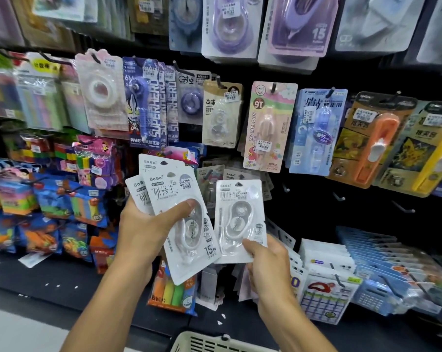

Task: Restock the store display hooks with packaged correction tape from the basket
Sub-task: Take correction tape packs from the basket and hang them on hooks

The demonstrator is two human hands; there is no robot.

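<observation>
My left hand (143, 229) grips a fanned stack of white BoBo correction tape packs (179, 199), thumb pressed across the front pack's clear blister. My right hand (265, 255) pinches the lower corner of a single white correction tape pack (239, 219) and holds it upright in front of the black display wall. More packs of the same kind (231, 175) hang just behind it. Bare metal hooks (339, 198) stick out of the board to the right. The cream basket's rim (204, 342) shows at the bottom edge, between my forearms.
Rows of other carded correction tapes hang above, among them a pink My Melody card (265, 128) and an orange dispenser card (375, 141). Colourful stationery packs (60, 199) crowd the left. Blue and white card stacks (382, 265) fill the lower right. A black shelf ledge (49, 280) runs below.
</observation>
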